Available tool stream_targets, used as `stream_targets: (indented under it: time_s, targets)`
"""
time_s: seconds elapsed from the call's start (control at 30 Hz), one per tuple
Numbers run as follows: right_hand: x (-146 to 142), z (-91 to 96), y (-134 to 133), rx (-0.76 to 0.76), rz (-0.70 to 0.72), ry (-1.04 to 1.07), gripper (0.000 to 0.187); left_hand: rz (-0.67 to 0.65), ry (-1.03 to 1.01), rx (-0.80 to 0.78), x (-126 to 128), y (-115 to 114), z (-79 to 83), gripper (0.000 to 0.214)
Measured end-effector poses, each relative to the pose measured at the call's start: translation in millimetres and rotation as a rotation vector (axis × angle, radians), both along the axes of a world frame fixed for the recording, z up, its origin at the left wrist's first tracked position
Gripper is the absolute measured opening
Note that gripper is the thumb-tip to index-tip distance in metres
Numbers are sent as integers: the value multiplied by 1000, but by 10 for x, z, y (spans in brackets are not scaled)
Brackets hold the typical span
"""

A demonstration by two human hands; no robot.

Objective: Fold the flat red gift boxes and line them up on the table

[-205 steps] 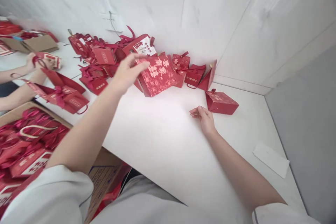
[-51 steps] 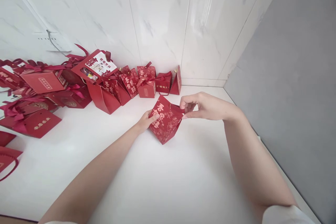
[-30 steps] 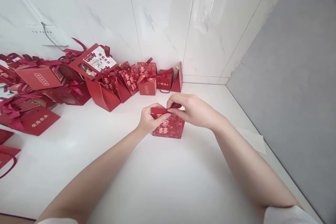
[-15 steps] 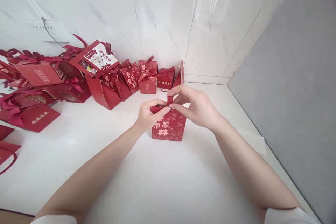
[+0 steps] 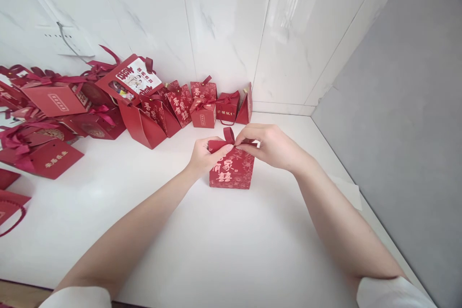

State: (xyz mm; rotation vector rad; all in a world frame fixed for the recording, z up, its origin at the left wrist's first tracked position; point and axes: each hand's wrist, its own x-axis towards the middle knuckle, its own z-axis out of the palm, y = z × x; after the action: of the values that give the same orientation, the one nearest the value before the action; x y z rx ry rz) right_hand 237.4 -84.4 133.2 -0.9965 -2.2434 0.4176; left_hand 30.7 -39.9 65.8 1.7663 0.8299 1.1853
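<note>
red card with pale lettering and a floral print makes up the box (image 5: 233, 173), which stands upright on the white desk (image 5: 202, 250). the left hand (image 5: 204, 156) grips its top edge, thumb in front; the right hand (image 5: 270, 147) pinches that edge just beside a raised ribbon loop (image 5: 228, 134). more red boxes (image 5: 146, 127) sit behind, along the marbled wall (image 5: 224, 19), heaped thickest toward the left.
</note>
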Motion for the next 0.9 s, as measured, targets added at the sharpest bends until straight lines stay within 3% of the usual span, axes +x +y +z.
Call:
stream_targets:
  time_s: [0.23, 0.6, 0.67, 0.8, 0.9]
  targets:
    - [-7, -13, -6, 150, -56, -126, 15, 82, 9, 17, -8, 32, -52, 34]
    - [11, 10, -27, -1, -13, -157, 11, 64, -6, 28, 17, -13, -35, 32]
    - [-15, -13, -31, -27, -43, -65, 6, 35, -17, 3, 20, -21, -17, 28]
    - [-125, -80, -28, 29, -104, 167, 50, -77, 40, -58, 18, -31, 43, 29]
    - [-168, -93, -22, 44, -7, 115, 37, -71, 129, -61, 13, -37, 71, 30]
